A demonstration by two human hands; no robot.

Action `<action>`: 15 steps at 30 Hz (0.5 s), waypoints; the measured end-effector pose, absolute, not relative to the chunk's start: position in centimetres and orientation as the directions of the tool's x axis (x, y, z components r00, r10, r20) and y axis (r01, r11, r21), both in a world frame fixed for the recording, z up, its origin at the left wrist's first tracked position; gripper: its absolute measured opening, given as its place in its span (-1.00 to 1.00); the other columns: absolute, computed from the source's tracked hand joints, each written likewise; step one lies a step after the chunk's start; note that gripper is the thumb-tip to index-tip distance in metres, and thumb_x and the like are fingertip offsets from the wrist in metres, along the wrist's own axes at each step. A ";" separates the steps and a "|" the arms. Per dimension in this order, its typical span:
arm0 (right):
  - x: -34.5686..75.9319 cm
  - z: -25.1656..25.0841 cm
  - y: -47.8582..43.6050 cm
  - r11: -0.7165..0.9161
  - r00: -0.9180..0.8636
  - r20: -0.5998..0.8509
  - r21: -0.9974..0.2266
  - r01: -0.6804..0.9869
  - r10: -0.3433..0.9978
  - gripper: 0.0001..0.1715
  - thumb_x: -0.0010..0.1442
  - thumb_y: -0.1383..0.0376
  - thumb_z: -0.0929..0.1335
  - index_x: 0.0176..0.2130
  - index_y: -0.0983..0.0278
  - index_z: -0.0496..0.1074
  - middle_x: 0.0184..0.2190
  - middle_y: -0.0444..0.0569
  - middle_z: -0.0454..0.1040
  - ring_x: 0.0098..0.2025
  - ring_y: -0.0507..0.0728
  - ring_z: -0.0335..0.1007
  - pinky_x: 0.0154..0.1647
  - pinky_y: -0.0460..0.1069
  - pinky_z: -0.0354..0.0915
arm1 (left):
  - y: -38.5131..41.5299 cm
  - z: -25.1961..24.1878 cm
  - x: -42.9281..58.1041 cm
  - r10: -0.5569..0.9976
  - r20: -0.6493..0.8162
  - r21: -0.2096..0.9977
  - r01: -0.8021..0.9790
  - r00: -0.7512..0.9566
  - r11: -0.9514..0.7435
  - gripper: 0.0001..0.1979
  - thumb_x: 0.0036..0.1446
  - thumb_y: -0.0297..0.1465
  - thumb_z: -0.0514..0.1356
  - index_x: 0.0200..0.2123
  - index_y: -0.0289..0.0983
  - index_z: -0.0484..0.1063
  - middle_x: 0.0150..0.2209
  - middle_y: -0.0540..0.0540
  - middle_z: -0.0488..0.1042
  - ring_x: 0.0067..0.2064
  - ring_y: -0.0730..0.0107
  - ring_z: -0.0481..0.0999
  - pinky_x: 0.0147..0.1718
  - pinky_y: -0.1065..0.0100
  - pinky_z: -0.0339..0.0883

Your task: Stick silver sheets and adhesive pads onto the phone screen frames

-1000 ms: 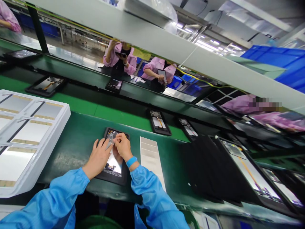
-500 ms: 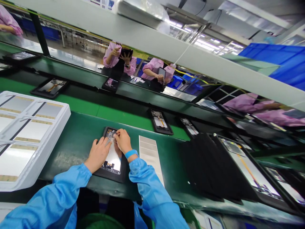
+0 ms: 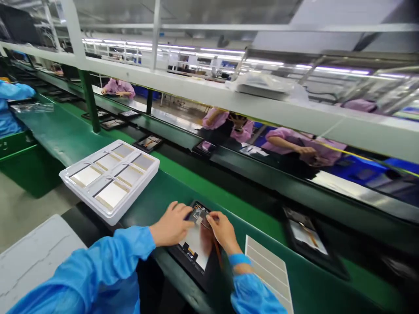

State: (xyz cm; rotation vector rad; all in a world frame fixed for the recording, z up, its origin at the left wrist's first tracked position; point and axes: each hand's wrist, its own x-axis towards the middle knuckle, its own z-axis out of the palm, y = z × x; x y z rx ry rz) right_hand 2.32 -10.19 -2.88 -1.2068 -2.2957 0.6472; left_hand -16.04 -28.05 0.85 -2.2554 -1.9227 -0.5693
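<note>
An opened tablet point(image 3: 199, 253) lies tilted on the green bench, its circuit board point(image 3: 199, 214) at the far end and a bright silvery panel below. My left hand point(image 3: 173, 224) rests over the tablet's left edge, fingers spread, fingertips by the board. At the board's right side, my right hand point(image 3: 222, 229) has thumb and forefinger pinched together; whatever is between them is too small to make out. An orange ribbon cable point(image 3: 218, 253) runs down the tablet's right side, beneath that hand.
A white tray point(image 3: 111, 216) of flat silvery battery-like plates stands to the left. Right of the tablet lies a pale sheet of strips point(image 3: 270, 272). Beyond, another opened tablet point(image 3: 307, 237) sits on the line. Co-workers in pink point(image 3: 225, 124) work opposite; a blue sleeve point(image 3: 15, 90) shows far left.
The view has swung left, so bench and tray appear further right. My left hand's fingers have spread and lifted somewhat from the board; my right hand stays pinched there. An orange ribbon now shows beside it.
</note>
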 end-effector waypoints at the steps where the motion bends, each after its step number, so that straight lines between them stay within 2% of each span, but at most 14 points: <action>1: 3.1 -2.2 -11.1 0.504 -0.502 0.196 -0.619 0.603 0.842 -0.78 0.12 0.16 0.33 -0.30 0.24 0.47 -0.34 0.01 0.53 -0.40 0.14 0.47 -0.33 0.04 0.37 | -29.4 1.7 -17.8 0.928 0.373 0.163 0.983 0.016 -0.083 -0.72 0.30 -0.22 0.08 -0.05 -0.13 0.52 0.18 -0.17 0.31 0.18 0.12 0.26 0.17 0.04 0.13; 4: 6.1 0.3 -15.7 0.519 -0.513 0.243 -0.688 0.506 0.823 -0.63 0.18 0.04 0.31 -0.17 0.22 0.49 -0.16 0.09 0.53 -0.27 0.19 0.51 -0.33 0.05 0.43 | -32.9 4.1 -25.2 0.842 0.302 0.173 0.894 -0.447 0.412 -0.62 0.33 -0.24 -0.02 -0.09 -0.35 0.51 0.00 -0.35 0.41 0.05 0.00 0.33 0.03 0.00 0.22; 6: 7.7 2.0 -19.5 0.550 -0.548 0.272 -0.708 0.442 0.791 -0.64 0.22 0.02 0.31 -0.14 0.18 0.49 -0.08 0.10 0.50 -0.20 0.20 0.51 -0.35 0.03 0.46 | -33.9 5.2 -30.8 0.697 0.197 0.165 0.724 -0.690 0.670 -0.57 0.30 -0.21 0.02 -0.06 -0.43 0.49 0.02 -0.45 0.38 0.13 -0.17 0.26 0.07 -0.10 0.14; 8: 8.9 3.2 -23.0 0.583 -0.569 0.307 -0.708 0.399 0.763 -0.70 0.25 0.04 0.31 -0.14 0.13 0.49 -0.03 0.09 0.49 -0.16 0.20 0.52 -0.34 0.02 0.48 | -33.7 6.1 -35.4 0.628 0.148 0.182 0.645 -0.764 0.742 -0.52 0.27 -0.19 0.05 -0.07 -0.52 0.48 0.03 -0.54 0.37 0.15 -0.29 0.23 0.08 -0.17 0.08; 12: 10.6 3.3 -27.2 0.617 -0.590 0.341 -0.698 0.362 0.732 -0.79 0.25 0.07 0.34 -0.17 0.07 0.50 -0.01 0.09 0.50 -0.13 0.22 0.55 -0.34 0.00 0.52 | -30.1 7.0 -39.5 0.601 0.081 0.298 0.594 -0.795 0.747 -0.45 0.23 -0.06 0.08 -0.07 -0.47 0.50 0.06 -0.50 0.40 0.15 -0.22 0.27 0.10 -0.06 0.09; 15: 11.9 1.7 -28.6 0.602 -0.584 0.332 -0.715 0.357 0.741 -0.80 0.25 0.09 0.35 -0.17 0.06 0.52 -0.04 0.09 0.52 -0.14 0.23 0.57 -0.38 -0.03 0.53 | -26.5 7.5 -39.3 0.563 0.063 0.431 0.531 -0.824 0.729 -0.35 0.13 0.05 0.15 -0.12 -0.50 0.50 0.12 -0.56 0.35 0.23 -0.30 0.19 0.14 -0.06 0.05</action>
